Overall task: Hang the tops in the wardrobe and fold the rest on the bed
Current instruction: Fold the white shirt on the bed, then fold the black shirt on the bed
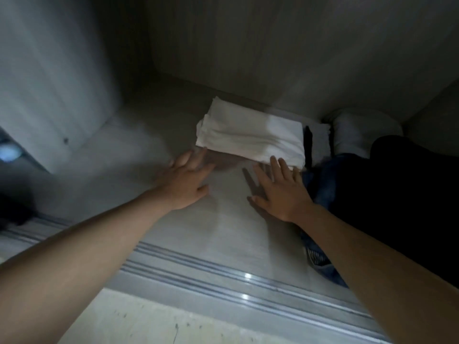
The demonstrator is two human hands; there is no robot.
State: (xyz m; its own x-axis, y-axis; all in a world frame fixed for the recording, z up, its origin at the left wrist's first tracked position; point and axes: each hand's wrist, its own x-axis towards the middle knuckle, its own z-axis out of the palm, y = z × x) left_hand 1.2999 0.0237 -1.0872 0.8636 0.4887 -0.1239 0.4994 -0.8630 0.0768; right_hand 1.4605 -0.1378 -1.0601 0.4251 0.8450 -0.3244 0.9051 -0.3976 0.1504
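A folded white cloth (250, 134) lies on the pale floor of the wardrobe (139, 150), near its back wall. My left hand (186, 181) reaches in with straight fingers; its fingertips are at the cloth's front left corner. My right hand (279, 187) lies flat with spread fingers, fingertips touching the cloth's front right edge. Neither hand holds anything. Blue denim (320, 184) and a dark garment (397, 194) lie to the right of the cloth.
A white bundle (360, 131) sits in the back right corner, with a black-and-white item (315, 142) beside the cloth. Metal sliding-door tracks (211, 271) run along the wardrobe's front edge. The left side wall (49, 83) stands close.
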